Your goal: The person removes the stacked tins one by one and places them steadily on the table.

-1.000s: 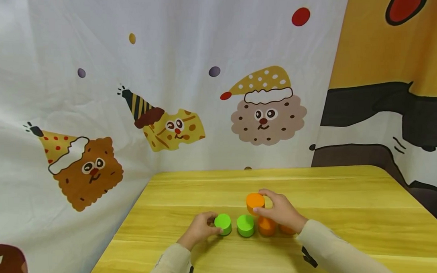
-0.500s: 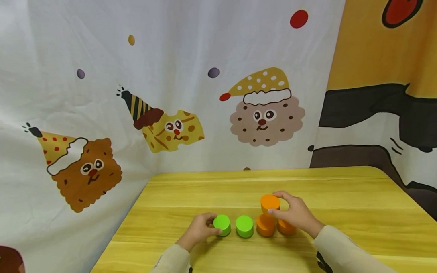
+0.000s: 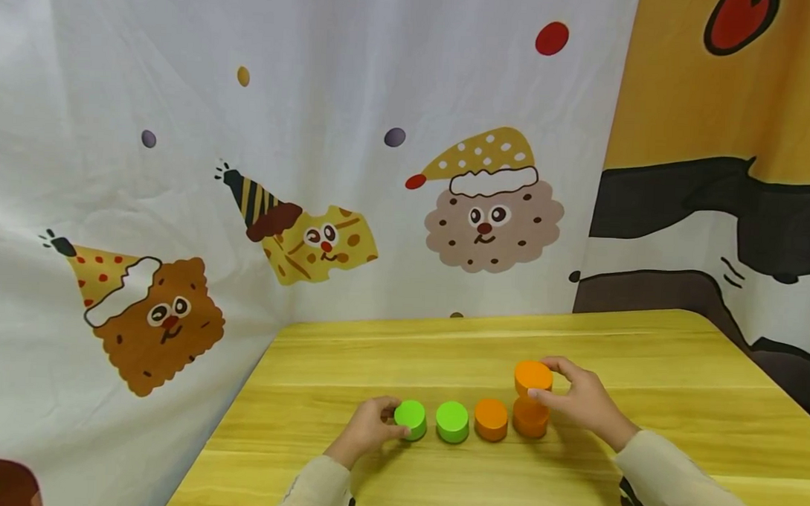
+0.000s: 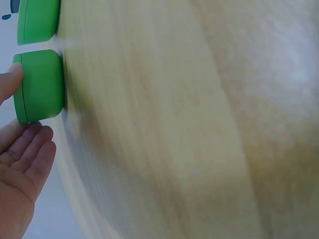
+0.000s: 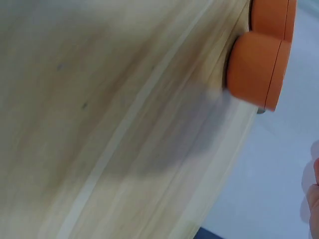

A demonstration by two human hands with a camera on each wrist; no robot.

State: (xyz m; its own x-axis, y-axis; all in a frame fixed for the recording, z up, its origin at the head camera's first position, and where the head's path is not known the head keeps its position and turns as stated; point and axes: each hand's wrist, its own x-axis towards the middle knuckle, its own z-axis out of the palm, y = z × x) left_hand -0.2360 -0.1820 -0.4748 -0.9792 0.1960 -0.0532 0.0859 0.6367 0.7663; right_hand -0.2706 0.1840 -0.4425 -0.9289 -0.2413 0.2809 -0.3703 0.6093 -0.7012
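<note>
Four-finger side and thumb of my left hand point(image 3: 370, 429) pinch a green round block point(image 3: 409, 419) standing on the table; the left wrist view shows a seam near its top. Beside it stands a second green round block point(image 3: 453, 422). Further right is an orange round block point(image 3: 491, 420), then another orange one point(image 3: 531, 419). Above that last block, my right hand point(image 3: 590, 405) grips a third orange round block point(image 3: 533, 378) between thumb and fingers; whether the two touch is unclear. In the right wrist view, two standing orange blocks point(image 5: 256, 68) show, with fingertips point(image 5: 314, 204) at the edge.
The wooden table point(image 3: 348, 355) reaches back to a white cloth backdrop point(image 3: 343, 94) printed with cartoon snacks. Its left edge meets the cloth. The blocks stand in one row near the middle.
My right hand has moved right with the orange block, from above the gap by the second green block to above the rightmost orange one. My left hand stays on its green block.
</note>
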